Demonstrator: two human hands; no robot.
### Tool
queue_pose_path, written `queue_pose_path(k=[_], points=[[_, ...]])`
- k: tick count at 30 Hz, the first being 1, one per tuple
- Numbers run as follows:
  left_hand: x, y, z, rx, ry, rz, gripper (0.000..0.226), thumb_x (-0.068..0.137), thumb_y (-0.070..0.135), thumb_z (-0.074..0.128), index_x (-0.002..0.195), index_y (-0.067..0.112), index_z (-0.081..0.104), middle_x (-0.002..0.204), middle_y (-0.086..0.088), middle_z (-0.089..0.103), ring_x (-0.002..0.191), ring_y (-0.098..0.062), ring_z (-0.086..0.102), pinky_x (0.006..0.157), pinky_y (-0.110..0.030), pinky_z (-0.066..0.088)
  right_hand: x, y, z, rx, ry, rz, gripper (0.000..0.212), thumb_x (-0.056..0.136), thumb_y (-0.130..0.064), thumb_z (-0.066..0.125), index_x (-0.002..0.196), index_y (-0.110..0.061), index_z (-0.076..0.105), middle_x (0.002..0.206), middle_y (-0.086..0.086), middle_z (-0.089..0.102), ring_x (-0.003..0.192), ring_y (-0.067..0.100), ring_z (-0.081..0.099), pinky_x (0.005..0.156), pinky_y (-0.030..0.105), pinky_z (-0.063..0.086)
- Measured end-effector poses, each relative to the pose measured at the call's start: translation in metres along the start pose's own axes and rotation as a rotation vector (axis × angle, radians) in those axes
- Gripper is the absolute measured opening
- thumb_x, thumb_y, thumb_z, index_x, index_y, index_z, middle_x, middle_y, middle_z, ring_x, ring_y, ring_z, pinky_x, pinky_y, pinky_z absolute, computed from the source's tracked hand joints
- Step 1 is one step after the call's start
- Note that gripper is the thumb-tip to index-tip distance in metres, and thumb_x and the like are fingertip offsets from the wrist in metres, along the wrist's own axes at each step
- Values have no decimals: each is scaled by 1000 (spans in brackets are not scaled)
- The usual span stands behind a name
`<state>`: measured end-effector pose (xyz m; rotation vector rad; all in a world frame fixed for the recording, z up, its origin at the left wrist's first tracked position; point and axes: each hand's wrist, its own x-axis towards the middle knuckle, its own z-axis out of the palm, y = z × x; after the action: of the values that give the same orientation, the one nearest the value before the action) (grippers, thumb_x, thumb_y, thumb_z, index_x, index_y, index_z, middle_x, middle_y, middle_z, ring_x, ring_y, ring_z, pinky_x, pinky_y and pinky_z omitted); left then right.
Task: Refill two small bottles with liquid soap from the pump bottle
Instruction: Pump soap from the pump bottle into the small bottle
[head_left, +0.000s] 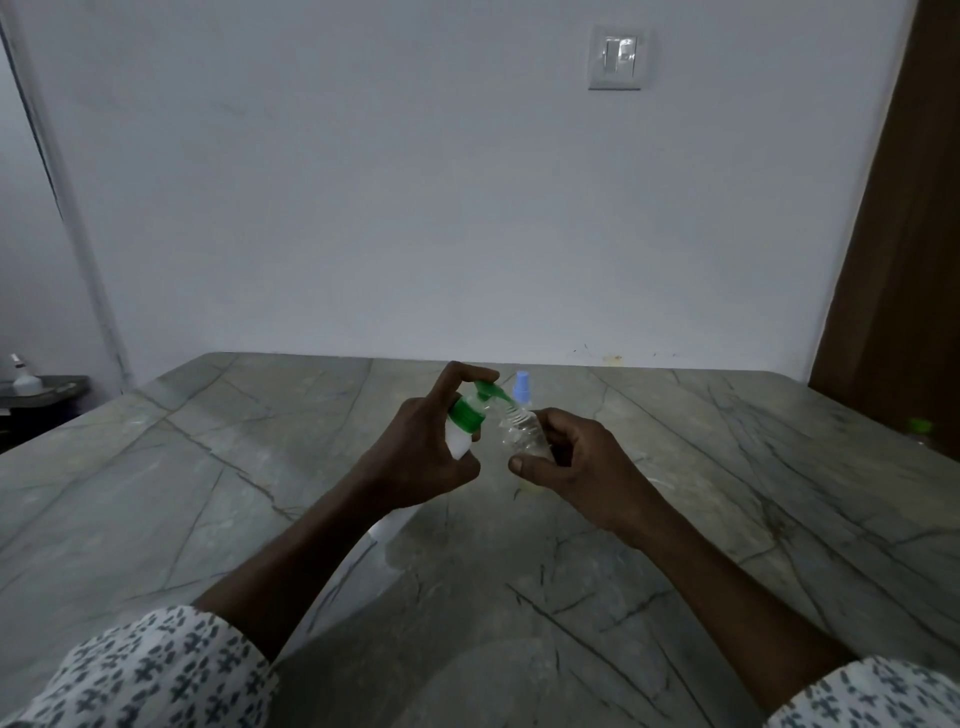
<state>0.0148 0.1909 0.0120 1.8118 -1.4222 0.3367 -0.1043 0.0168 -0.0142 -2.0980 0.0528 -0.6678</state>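
The filling step is in hand, and I judge it to be for the first of the two small bottles. The left hand (426, 457) grips the pump bottle (464, 415) near its green collar and holds it tilted over the surface (260, 467). Its fingers (462, 370) are curled, with the forefinger laid on top of the pump head. Just right of the pump bottle, the right hand (576, 462) pinches a clear small bottle (522, 434) between thumb and curled fingers, leaning its open mouth up to the spout. Just beyond the spout a blue-capped small bottle (521, 385) stands upright on the surface, not yet opened. How much soap the clear one holds I cannot tell. The next move likely calls for a firm downward press of the forefinger, with the mouth kept squarely under the spout so that no soap runs down the outside
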Motion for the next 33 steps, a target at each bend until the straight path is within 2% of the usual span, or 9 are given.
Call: queue_pose_path(k=[11, 18, 21, 24, 29, 33], points=[[1, 0, 2, 25, 15, -24, 70, 70, 6, 77, 120, 33, 36, 95, 1, 66, 79, -1, 61, 68, -6, 49, -1, -2, 3, -50, -4, 5, 41, 81, -28, 77, 120, -24, 64, 108, -10, 73, 93, 4, 70, 85, 35, 60], [0, 1, 0, 9, 8, -12, 81, 69, 6, 76, 127, 40, 32, 91, 4, 65, 78, -3, 61, 66, -12, 52, -1, -4, 0, -20, 15, 1, 39, 81, -26, 76, 119, -22, 65, 105, -8, 74, 92, 8, 71, 85, 40, 59], [1, 1, 0, 11, 6, -7, 80, 69, 5, 76, 127, 38, 33, 91, 4, 65, 79, -2, 61, 66, -9, 50, -1, -4, 0, -21, 15, 8, 40, 81, -27, 76, 119, -24, 65, 106, -8, 74, 92, 8, 71, 85, 41, 59], [1, 0, 1, 6, 9, -6, 76, 69, 5, 75, 127, 34, 36, 89, 4, 66, 80, -3, 60, 67, -12, 51, -1, -3, 0, -31, 11, 8, 43, 81, -28, 76, 122, -22, 64, 108, -7, 73, 93, 8, 71, 86, 40, 59], [0, -1, 2, 20, 23, -8, 70, 69, 6, 77, 119, 35, 36, 91, 3, 66, 83, -1, 60, 66, -8, 49, -2, -4, 2, -51, -9, 13, 48, 81, -29, 76, 126, -19, 62, 112, -5, 72, 95, 9, 70, 86, 38, 59], [-1, 0, 1, 12, 20, -10, 72, 69, 5, 76, 126, 30, 38, 89, 4, 65, 78, -4, 61, 64, -8, 47, -2, -5, 2, -33, 4, 12, 42, 82, -26, 76, 122, -20, 65, 107, -7, 73, 92, 7, 71, 85, 38, 59]])
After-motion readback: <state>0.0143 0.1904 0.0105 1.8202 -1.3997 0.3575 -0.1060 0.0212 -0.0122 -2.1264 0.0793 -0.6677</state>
